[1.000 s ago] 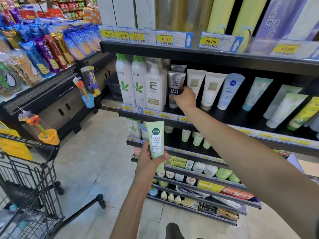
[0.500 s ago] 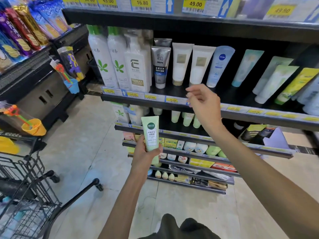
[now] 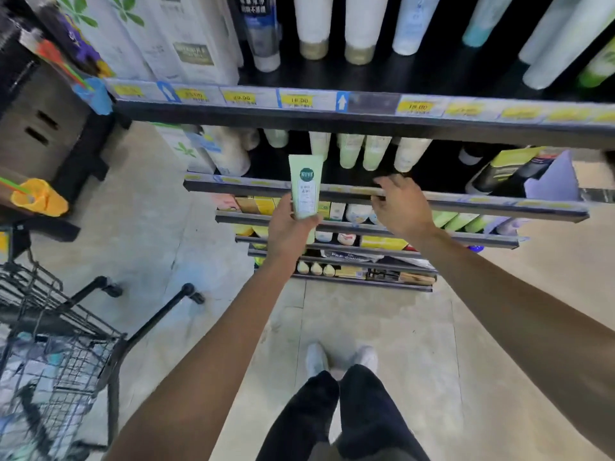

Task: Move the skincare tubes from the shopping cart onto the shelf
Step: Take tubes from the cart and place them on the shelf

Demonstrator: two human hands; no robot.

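So from the head view: the right hand [image 3: 401, 207] was up on the higher shelf with the grey men's tube a second ago, and it's dropped down to the second shelf [image 3: 499, 204] now, the one with the row of pale green tubes [image 3: 362, 151]. The whole view has tipped down too, you can see their shoes. I'd guess that upper tube is done and this lower shelf is where the next one goes.

Fingers: right hand is loose and spread, holding nothing, fingertips right at the shelf's front rail, can't quite tell if they touch. Left hand [image 3: 289, 227] is wrapped round the light green tube [image 3: 305, 186], upright, just in front of that rail. Shopping cart [image 3: 50, 344] sits off to the left, more stuff in it.
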